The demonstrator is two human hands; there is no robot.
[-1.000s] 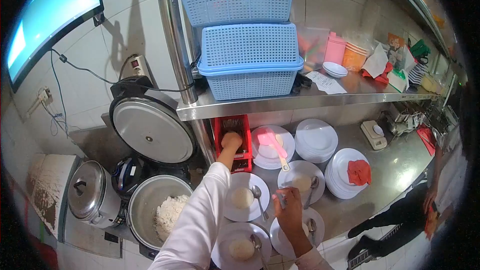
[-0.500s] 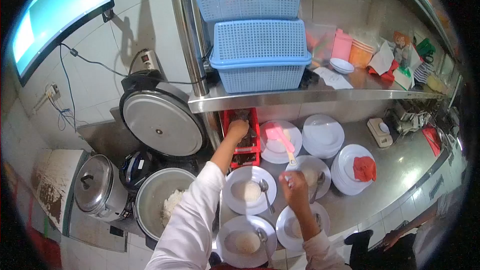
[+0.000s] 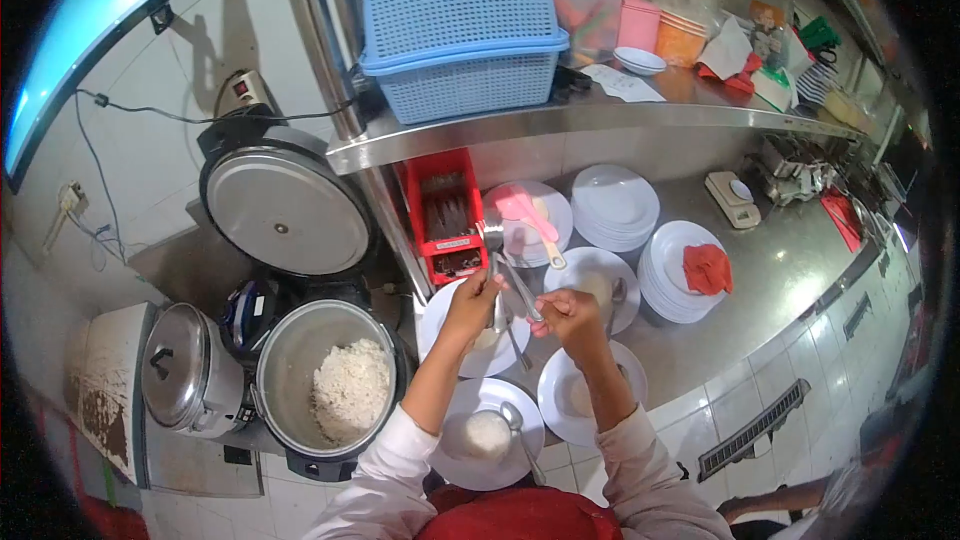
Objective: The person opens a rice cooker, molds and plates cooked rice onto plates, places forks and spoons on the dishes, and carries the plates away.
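Note:
My left hand (image 3: 472,310) is closed around a metal spoon (image 3: 492,234), its bowl pointing up, over the rice plates. Fingers of my right hand (image 3: 575,320) pinch the end of a second metal utensil (image 3: 522,286); its far tip meets the spoon, and I cannot tell if it is a spoon or fork. Beyond my left hand is a red cutlery bin (image 3: 472,175) with utensils inside. Below, a white plate (image 3: 455,465) carries a rice mound (image 3: 487,434) and a spoon (image 3: 513,416). Another rice plate (image 3: 553,410) lies partly under my right forearm.
An open rice cooker (image 3: 268,410) with rice (image 3: 350,385) stands at left, beside a lidded pot (image 3: 175,365). Plate stacks (image 3: 615,202), a pink rice paddle (image 3: 525,212), a red cloth (image 3: 707,269) and a scale (image 3: 733,200) sit on the counter. Blue baskets (image 3: 465,50) fill the shelf above.
My left hand has come out of the red bin with cutlery and moved towards me. My right hand has shifted up beside it and now grips a utensil. The whole view has shifted.

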